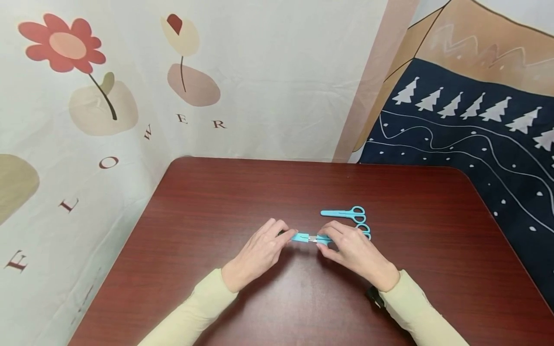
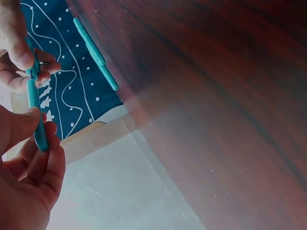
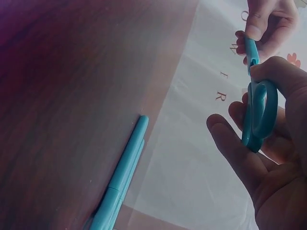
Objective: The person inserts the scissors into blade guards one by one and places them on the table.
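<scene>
Pinched between the thumb and fingers of my left hand (image 1: 260, 247) is a light blue sheath (image 1: 300, 237). My right hand (image 1: 354, 251) grips a pair of scissors by its light blue handle (image 3: 271, 111). A short stretch of silvery blade (image 1: 313, 239) shows between handle and sheath in the head view, so the sheath covers only part of it. Sheath and scissors lie in one line, held in front of me. Just beyond my right hand, sheathed scissors (image 1: 338, 213) lie on the table. More scissors (image 1: 367, 235) lie closer, mostly hidden behind that hand.
The dark red-brown table (image 1: 207, 192) has rounded far corners. Behind it hangs a pale cloth (image 1: 277, 96) printed with flowers and letters. At the right is a dark blue cloth (image 1: 459, 192) with white trees. A dark band (image 1: 374, 297) circles my right wrist.
</scene>
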### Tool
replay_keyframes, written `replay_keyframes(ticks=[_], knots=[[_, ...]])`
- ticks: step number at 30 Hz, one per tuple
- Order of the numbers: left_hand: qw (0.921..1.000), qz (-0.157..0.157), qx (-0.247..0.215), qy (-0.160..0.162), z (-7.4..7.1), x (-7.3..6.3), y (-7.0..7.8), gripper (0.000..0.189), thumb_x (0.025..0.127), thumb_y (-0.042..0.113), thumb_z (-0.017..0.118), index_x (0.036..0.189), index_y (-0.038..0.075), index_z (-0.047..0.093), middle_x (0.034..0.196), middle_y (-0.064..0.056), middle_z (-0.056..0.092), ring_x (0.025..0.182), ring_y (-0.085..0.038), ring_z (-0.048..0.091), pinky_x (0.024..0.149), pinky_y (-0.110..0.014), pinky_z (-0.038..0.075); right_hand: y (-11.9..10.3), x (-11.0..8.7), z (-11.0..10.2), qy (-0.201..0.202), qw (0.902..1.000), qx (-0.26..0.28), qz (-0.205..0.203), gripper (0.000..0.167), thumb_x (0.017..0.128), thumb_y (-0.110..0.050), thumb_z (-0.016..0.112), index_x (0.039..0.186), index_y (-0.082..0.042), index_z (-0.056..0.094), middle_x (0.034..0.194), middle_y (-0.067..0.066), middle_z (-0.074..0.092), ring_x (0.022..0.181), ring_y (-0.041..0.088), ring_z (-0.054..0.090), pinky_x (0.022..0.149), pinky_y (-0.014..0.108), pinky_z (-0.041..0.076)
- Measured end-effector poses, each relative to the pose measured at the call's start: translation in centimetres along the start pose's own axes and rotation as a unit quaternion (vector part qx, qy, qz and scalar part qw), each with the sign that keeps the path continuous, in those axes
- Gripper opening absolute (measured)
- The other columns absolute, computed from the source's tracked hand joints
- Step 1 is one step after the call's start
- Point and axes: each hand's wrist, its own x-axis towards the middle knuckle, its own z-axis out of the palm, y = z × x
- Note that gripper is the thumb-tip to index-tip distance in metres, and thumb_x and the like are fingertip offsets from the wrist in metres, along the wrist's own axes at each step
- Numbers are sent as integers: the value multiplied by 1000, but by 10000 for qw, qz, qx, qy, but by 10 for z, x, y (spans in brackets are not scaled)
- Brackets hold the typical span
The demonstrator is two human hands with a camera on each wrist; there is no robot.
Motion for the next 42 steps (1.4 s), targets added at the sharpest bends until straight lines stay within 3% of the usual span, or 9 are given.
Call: replay_keyframes(ticks=[16, 21, 27, 35, 42], knots=[[10000, 37, 13, -14, 2, 6, 4, 32, 84, -8, 64, 109, 11, 69, 93, 1, 58, 76, -14, 46, 65, -19, 39, -2, 4, -1, -52, 9999, 99, -40, 22, 84, -20, 77, 102, -13, 67, 94, -5, 66, 72, 3, 60, 61, 15, 51], [9997, -48, -181, -153, 2, 7, 5, 22, 87, 5, 72, 108, 11, 70, 94, 3, 60, 77, -13, 49, 67, -19, 42, -1, 2, 0, -84, 9999, 145, -38, 21, 82, -18, 78, 100, -13, 66, 92, -6, 65, 73, 2, 58, 62, 15, 50], [9976, -272, -560, -315, 1, 6, 7, 24, 86, 19, 79, 108, 12, 71, 98, 4, 63, 83, -11, 54, 74, -22, 47, 1, -1, -1, -144, 9998, -81, 118, 23, 82, -23, 80, 100, -17, 67, 94, -9, 65, 74, 1, 59, 60, 17, 51], [9988, -323, -268, -262, 2, 7, 6, 21, 87, 21, 78, 105, 13, 73, 89, 6, 59, 77, -11, 52, 68, -23, 43, 0, 0, -2, -333, 9983, -70, 463, 30, 83, -29, 81, 108, -16, 71, 106, -8, 67, 81, 3, 66, 62, 20, 54], [9993, -262, -225, -132, 3, 8, 7, 22, 84, 17, 80, 104, 11, 73, 85, 4, 56, 74, -11, 48, 66, -21, 42, -3, 0, 0, -111, 9992, -57, 385, 23, 84, -24, 80, 103, -14, 72, 103, -5, 68, 73, 5, 66, 59, 18, 52]])
